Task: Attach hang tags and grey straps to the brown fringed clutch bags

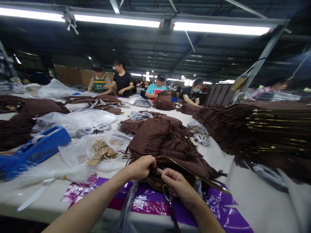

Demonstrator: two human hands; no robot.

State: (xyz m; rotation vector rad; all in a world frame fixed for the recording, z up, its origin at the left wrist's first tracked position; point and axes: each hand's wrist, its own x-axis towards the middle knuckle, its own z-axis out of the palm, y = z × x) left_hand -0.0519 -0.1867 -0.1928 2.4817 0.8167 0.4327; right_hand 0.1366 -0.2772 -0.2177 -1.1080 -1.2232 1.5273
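Observation:
A dark brown fringed bag point(155, 139) lies in front of me with its gold-edged zip opening towards me. My left hand point(143, 166) is closed at the left end of the opening, gripping the bag's edge. My right hand point(175, 183) is at the opening too, thumb and fingers pinched together; what is between them is too small or hidden to name. Below that hand a gold clasp point(167, 192) hangs on a dark strap point(173, 215). Purple plastic sheeting point(145, 197) lies under the bag. A plastic-wrapped strip point(127, 207) runs over the table edge.
On the left are a blue tape dispenser point(36, 149), tags point(103, 152) on clear plastic, and a bundle of white fasteners point(58, 174). A tall stack of brown bags point(274, 129) stands right, beside a wrapped strap coil point(269, 176). Several co-workers sit or stand across the table.

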